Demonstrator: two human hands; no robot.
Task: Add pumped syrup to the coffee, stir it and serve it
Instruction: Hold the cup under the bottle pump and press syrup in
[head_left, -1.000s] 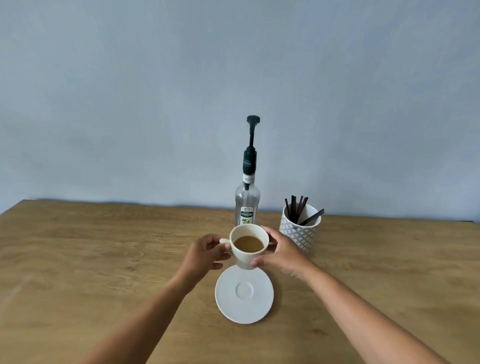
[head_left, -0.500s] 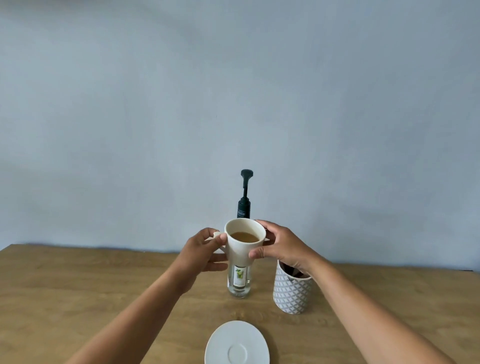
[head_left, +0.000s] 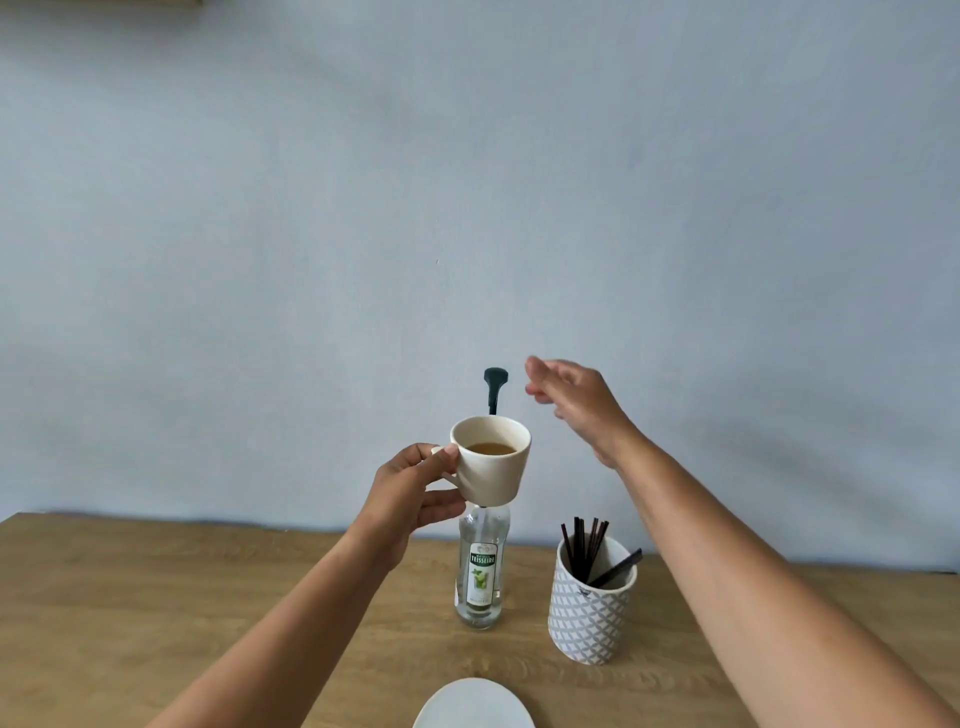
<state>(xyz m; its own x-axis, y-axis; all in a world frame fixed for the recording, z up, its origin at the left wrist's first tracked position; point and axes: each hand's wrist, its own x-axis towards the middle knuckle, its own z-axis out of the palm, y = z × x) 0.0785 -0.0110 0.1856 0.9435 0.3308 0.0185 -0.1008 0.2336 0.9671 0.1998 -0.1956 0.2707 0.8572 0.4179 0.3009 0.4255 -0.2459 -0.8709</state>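
My left hand (head_left: 410, 493) holds a white coffee cup (head_left: 493, 467) by its handle, raised in the air in front of the syrup bottle (head_left: 480, 571). Brown coffee shows inside the cup. The cup hides the bottle's neck; the dark pump head (head_left: 495, 378) sticks up just behind the cup's rim. My right hand (head_left: 576, 402) is in the air, fingers apart, just right of the pump head and not touching it. The clear bottle with a green label stands on the wooden table (head_left: 156, 613).
A patterned white holder (head_left: 589, 613) with several dark stir sticks (head_left: 584, 545) stands right of the bottle. A white saucer (head_left: 472, 706) lies at the bottom edge, near me. A pale blue wall rises behind the table.
The cup has risen from above the saucer to pump height. My right hand let go of the cup and moved up beside the pump head. The view tilted upward.
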